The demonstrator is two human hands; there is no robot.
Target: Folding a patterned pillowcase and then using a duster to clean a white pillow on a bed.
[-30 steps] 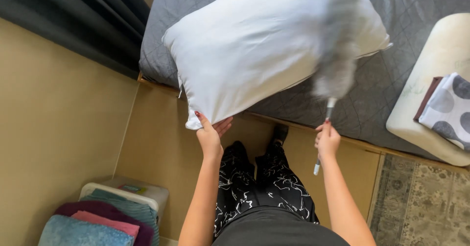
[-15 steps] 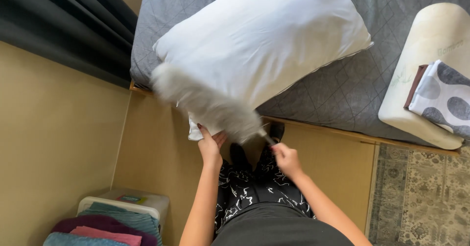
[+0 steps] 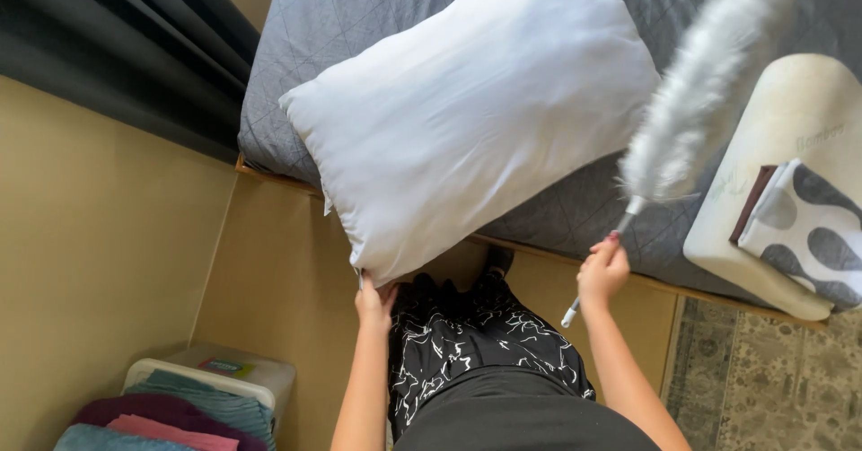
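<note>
Two hands busy: my left hand (image 3: 373,303) pinches the pillow (image 3: 476,114) corner at 6 o'clock, right hand (image 3: 603,270) clenched on the duster (image 3: 700,92), out at 2. I'd hold the pillow steady on the bed (image 3: 584,209) and sweep lightly.

duster (image 3: 700,101): head motion-blurred | pillow (image 3: 476,119): top corner cut off | left hand (image 3: 374,303): fingertips hidden behind pillow

A small green-and-red label (image 3: 224,367) lies on the clear bin's lid (image 3: 256,372), lower left.
</note>
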